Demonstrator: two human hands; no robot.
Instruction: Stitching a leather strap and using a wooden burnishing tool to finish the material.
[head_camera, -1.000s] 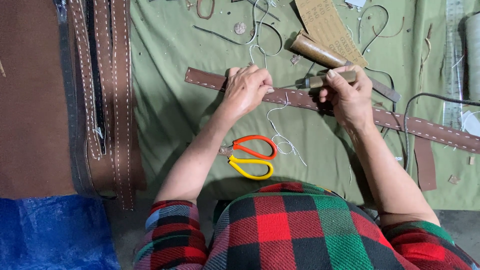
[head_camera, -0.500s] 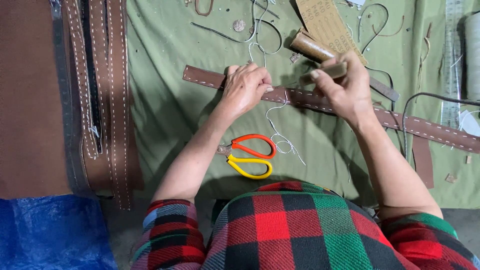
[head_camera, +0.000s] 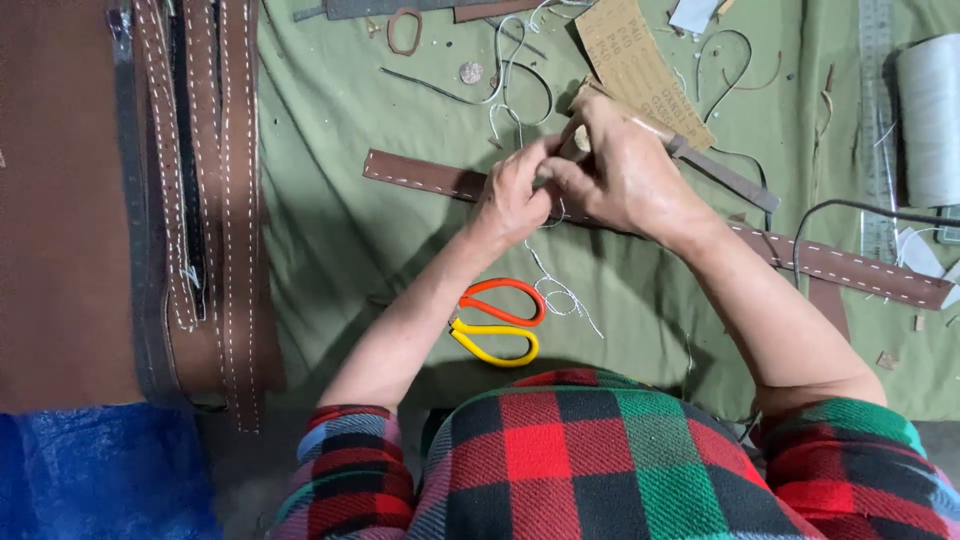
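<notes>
Green cloth (head_camera: 330, 230) underneath, both hands (head_camera: 560, 185) together, fingertips pinched on white thread (head_camera: 550, 285) over brown strap (head_camera: 420, 175).

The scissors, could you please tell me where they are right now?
The scissors lie on the green cloth, in the head view's lower middle, beside the left forearm and just above the plaid shirt.

A leather workshop, clearly: the green cloth-covered tabletop (head_camera: 330, 230) carries stitched brown leather straps (head_camera: 235, 200), a long stitched strap (head_camera: 850, 268), thread scraps (head_camera: 560, 295), orange-and-yellow scissors (head_camera: 497, 322), a steel ruler (head_camera: 878, 120) and a pale thread spool (head_camera: 928, 120).
</notes>
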